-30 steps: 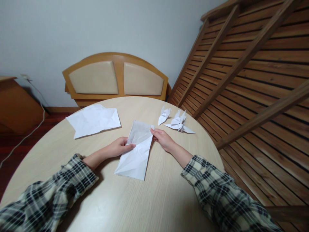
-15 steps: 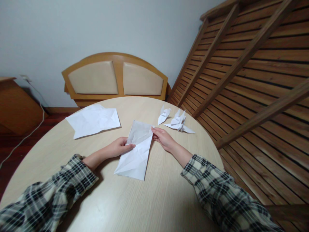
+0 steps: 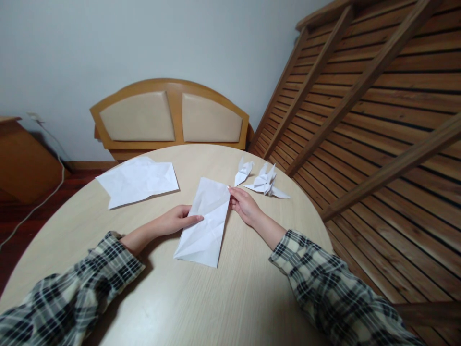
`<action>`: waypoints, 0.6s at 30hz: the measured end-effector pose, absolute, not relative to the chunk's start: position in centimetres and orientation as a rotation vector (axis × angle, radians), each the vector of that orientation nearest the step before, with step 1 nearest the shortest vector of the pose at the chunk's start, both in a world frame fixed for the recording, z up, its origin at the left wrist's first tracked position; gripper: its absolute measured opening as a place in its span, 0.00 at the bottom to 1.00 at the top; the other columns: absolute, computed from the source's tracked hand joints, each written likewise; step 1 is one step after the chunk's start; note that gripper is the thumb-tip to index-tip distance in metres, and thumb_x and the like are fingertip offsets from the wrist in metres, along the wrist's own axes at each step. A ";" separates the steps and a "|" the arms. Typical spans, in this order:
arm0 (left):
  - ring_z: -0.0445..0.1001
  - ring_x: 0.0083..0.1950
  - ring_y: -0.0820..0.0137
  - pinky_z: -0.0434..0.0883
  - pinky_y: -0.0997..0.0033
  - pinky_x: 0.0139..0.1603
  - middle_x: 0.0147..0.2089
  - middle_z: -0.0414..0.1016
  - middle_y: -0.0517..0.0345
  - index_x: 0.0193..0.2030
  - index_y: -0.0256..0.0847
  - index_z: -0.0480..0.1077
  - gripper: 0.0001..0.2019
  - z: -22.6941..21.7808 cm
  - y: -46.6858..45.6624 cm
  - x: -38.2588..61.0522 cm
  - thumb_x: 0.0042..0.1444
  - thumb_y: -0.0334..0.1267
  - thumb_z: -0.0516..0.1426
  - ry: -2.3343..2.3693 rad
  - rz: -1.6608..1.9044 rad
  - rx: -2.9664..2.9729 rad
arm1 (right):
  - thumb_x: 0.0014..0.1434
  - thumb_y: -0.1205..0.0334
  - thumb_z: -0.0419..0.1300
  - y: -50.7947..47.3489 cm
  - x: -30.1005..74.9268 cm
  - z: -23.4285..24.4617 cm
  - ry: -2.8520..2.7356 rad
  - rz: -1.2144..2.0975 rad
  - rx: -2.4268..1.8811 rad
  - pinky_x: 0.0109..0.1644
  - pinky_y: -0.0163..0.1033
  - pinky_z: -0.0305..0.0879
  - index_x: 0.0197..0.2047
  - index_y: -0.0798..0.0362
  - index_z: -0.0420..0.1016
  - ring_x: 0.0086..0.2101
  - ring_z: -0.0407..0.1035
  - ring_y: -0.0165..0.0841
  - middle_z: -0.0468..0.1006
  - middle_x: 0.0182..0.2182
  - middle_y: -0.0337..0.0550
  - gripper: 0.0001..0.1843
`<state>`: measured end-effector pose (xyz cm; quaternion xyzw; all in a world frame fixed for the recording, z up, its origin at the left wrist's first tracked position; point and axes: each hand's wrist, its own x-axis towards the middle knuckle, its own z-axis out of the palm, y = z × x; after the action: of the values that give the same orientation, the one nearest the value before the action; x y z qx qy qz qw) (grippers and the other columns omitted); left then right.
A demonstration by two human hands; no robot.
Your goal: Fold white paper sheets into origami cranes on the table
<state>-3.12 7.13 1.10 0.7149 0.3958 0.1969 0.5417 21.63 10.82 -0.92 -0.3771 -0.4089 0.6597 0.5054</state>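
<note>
**A:** Entry. What lies around the grips?

**B:** Just beyond the right grip (image 3: 245,206), close to its fingertips but not touching, I note a small folded figure (image 3: 244,171). A larger paper crane (image 3: 266,182) sits beside that, further right of the grip. Well beyond the left grip (image 3: 176,221), off to its left, a flat creased sheet (image 3: 139,180) lies on the table (image 3: 216,298). Past the far rim of the table I see a wooden bench back (image 3: 169,115) with two padded panels. A slatted wooden frame (image 3: 360,96) leans to the right of the right grip.

**A:** Anything in the way?

**B:** Only the work piece lies between the two grips.

**A:** Where is it?

**B:** It is a folded paper (image 3: 207,223), long, white and creased, lying on the table. The left grip is on its left edge and the right grip at its far right corner. Its near end points back toward the plaid sleeves (image 3: 324,283).

**A:** Grip states?

**B:** Right grip: closed, thumb and fingertips pinching the far right corner of the folded paper. Left grip: fingers stretched out nearly flat, tips resting on the paper's left edge about halfway along, not curled round it. I cannot tell whether the thumb is tucked under that edge.
</note>
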 end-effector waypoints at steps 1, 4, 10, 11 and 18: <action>0.71 0.34 0.68 0.69 0.72 0.33 0.37 0.77 0.51 0.40 0.34 0.74 0.20 1.2 7.1 -3.1 0.58 0.53 0.58 0.927 0.463 1.692 | 0.47 0.46 0.72 10.9 21.7 -1.0 -0.958 1.585 -0.906 0.37 0.37 0.68 0.35 0.51 0.76 0.31 0.72 0.31 0.80 0.31 0.40 0.20; 0.70 0.32 0.70 0.67 0.72 0.32 0.33 0.75 0.53 0.35 0.35 0.73 0.20 1.2 7.0 -3.1 0.58 0.53 0.58 0.926 0.469 1.670 | 0.46 0.48 0.73 11.2 21.8 -1.0 -0.896 1.567 -0.900 0.38 0.38 0.69 0.36 0.50 0.75 0.33 0.73 0.33 0.81 0.33 0.41 0.20; 0.67 0.28 0.71 0.65 0.73 0.28 0.29 0.73 0.55 0.33 0.35 0.71 0.21 0.6 7.2 -3.0 0.55 0.55 0.58 0.996 0.545 1.531 | 0.47 0.44 0.72 10.9 21.7 -0.7 -0.947 1.594 -0.902 0.37 0.38 0.68 0.35 0.50 0.74 0.32 0.72 0.32 0.80 0.31 0.41 0.21; 0.68 0.28 0.71 0.65 0.72 0.29 0.30 0.73 0.55 0.34 0.35 0.71 0.21 0.6 7.2 -3.0 0.55 0.56 0.58 1.006 0.559 1.518 | 0.48 0.44 0.71 10.8 21.6 -0.6 -0.979 1.598 -0.905 0.37 0.38 0.68 0.34 0.50 0.74 0.31 0.72 0.32 0.79 0.30 0.40 0.21; 0.68 0.29 0.71 0.64 0.73 0.29 0.30 0.74 0.54 0.34 0.35 0.72 0.20 0.4 7.4 -3.0 0.56 0.54 0.58 1.021 0.607 1.548 | 0.45 0.44 0.73 10.4 21.3 -0.4 -1.133 1.610 -0.907 0.36 0.38 0.65 0.31 0.53 0.75 0.29 0.68 0.30 0.76 0.27 0.39 0.22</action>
<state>-3.00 7.35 0.38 0.6570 0.4332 0.2576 0.5606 21.29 10.44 -0.45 -0.3699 -0.4620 0.6564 0.4678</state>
